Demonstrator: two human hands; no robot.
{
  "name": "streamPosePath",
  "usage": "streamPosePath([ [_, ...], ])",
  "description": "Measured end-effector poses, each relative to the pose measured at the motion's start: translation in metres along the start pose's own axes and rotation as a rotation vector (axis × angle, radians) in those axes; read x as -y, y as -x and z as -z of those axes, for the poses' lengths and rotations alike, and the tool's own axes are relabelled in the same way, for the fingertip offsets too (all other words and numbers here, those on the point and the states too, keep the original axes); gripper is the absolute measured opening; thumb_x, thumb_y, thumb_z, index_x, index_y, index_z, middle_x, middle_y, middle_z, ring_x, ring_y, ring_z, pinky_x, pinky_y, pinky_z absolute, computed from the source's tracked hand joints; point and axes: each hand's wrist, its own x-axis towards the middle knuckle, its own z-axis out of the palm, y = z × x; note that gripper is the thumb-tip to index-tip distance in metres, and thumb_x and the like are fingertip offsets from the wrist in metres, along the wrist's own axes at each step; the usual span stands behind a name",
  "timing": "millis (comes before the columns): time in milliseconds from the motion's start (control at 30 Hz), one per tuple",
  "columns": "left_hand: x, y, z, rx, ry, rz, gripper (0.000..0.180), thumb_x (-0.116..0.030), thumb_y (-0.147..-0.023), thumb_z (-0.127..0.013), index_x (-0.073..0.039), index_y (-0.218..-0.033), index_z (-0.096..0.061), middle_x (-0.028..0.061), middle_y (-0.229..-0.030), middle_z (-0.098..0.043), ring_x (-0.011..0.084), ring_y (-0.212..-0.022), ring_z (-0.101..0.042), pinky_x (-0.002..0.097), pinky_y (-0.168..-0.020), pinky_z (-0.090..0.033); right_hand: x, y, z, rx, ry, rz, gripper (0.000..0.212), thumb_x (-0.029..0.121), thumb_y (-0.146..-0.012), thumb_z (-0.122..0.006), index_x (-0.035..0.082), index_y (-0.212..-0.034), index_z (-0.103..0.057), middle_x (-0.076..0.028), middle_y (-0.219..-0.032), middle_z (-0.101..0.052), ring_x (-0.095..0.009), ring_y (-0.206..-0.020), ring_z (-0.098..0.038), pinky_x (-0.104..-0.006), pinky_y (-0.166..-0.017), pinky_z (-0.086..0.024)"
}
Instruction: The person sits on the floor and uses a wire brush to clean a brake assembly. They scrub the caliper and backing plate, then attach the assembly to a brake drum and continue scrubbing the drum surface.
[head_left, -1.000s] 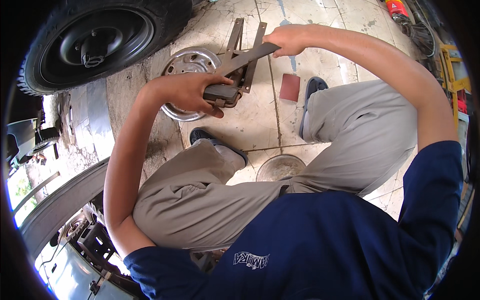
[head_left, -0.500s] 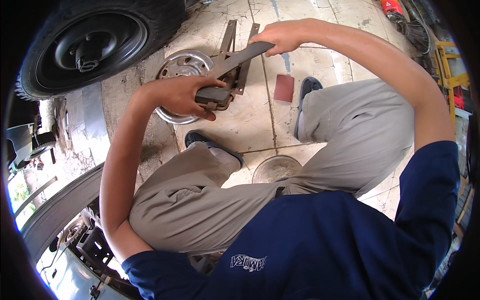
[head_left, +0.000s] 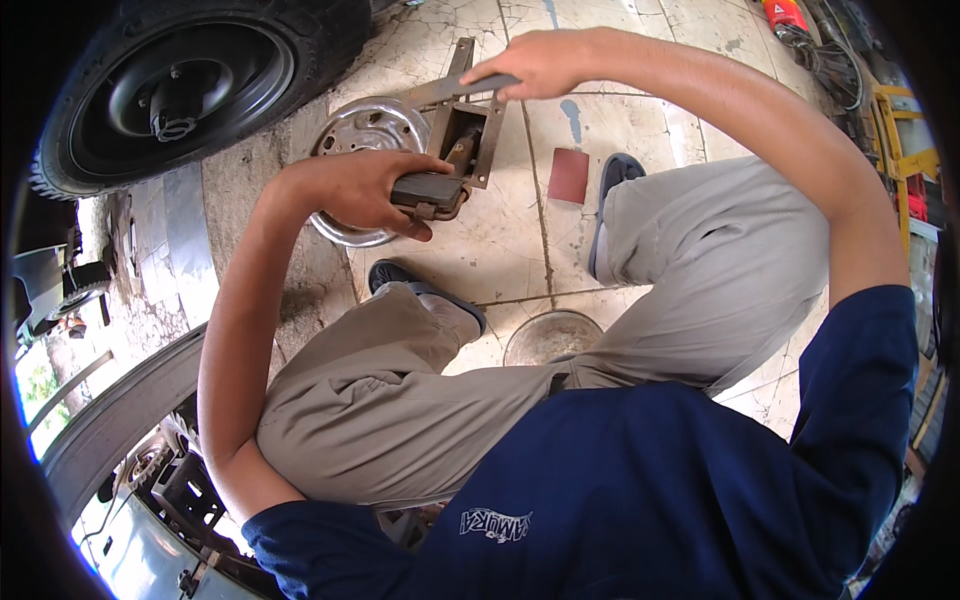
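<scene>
My right hand (head_left: pixel 540 68) is closed round the near end of a flat grey metal file (head_left: pixel 437 91), which points left across the top of a steel bracket with holes (head_left: pixel 490 145). My left hand (head_left: pixel 355 188) is wrapped over a dark rectangular block (head_left: pixel 428 189), its thumb on the near side. The block sits in a rusty clamp-like piece (head_left: pixel 450 208) at the bracket's near end. Beneath the left hand and beside the bracket lies a round silver metal disc with holes (head_left: pixel 372 125), partly covered by the hand.
A reddish square sheet (head_left: pixel 568 176) lies on the tiled floor by my right foot. Between my legs is a round metal lid or pan (head_left: pixel 553 336). A large black tyre and wheel (head_left: pixel 185 95) stands at the upper left. Yellow metal framing (head_left: pixel 905 160) lines the right side.
My right hand has moved left with the file. The file now lies farther from me and flatter across, baring the bracket's hollow. My left hand has stayed in place on the block.
</scene>
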Motion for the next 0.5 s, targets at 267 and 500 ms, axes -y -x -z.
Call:
streamPosePath([
  [267,-0.004,0.003,0.002,0.002,0.011,-0.019,0.084,-0.037,-0.074,-0.081,-0.019,-0.148,-0.044,0.0144,-0.136,-0.057,0.0296,-0.122,-0.057,0.0375,-0.104,-0.045,0.018,0.009,0.014,0.104,0.238,-0.086,0.053,0.034,-0.098,-0.055,0.020,-0.147,-0.043,-0.019,-0.096,-0.069,-0.036,-0.095,-0.066,-0.0474,-0.086,-0.053],
  [500,-0.004,0.003,0.002,0.011,0.042,0.010,0.086,-0.037,-0.073,-0.082,-0.019,-0.148,-0.044,0.0145,-0.137,-0.056,0.0292,-0.124,-0.056,0.0372,-0.106,-0.044,0.001,0.000,0.008,-0.133,0.328,-0.109,0.051,0.033,-0.094,-0.062,0.024,-0.143,-0.051,-0.016,-0.072,-0.067,-0.034,-0.069,-0.067,-0.0474,-0.067,-0.053],
])
